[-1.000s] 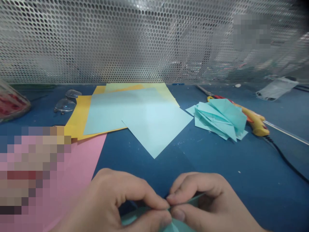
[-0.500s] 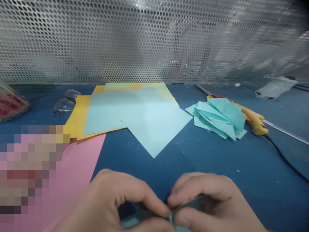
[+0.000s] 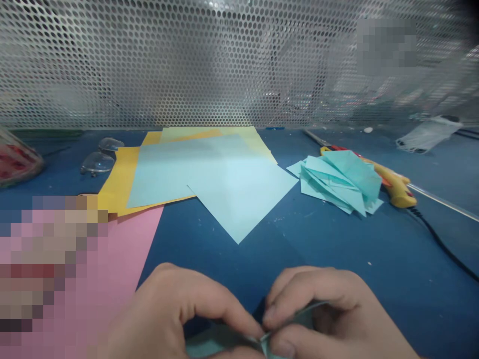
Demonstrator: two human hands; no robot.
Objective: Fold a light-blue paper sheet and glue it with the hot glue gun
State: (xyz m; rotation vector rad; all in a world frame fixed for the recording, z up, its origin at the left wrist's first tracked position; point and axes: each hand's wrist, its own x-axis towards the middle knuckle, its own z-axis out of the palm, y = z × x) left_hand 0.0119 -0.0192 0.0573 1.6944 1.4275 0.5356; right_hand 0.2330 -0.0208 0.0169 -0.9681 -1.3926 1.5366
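Note:
At the bottom edge of the view, a light teal sheet of paper (image 3: 215, 340) is pinched between my two hands, and much of it is hidden or cut off by the frame. My left hand (image 3: 187, 304) has its thumb and index finger closed on the paper near a fold. Close against it, my right hand (image 3: 329, 309) grips the same paper between thumb and fingers. Farther off, flat light-blue paper (image 3: 224, 179) lies with one corner pointing toward me. To its right rests a loose pile of folded teal papers (image 3: 340, 182).
Yellow paper (image 3: 123, 174) sits under the blue sheets, and pink paper (image 3: 130, 254) lies at left. A yellow glue gun (image 3: 398, 192) with a cord is behind the folded pile. Eyeglasses (image 3: 98, 162) stand at left. A perforated metal panel (image 3: 224, 65) closes off the back.
Both hands stay almost in place with the paper pinched. The fingertips and the fold between them have shifted very slightly.

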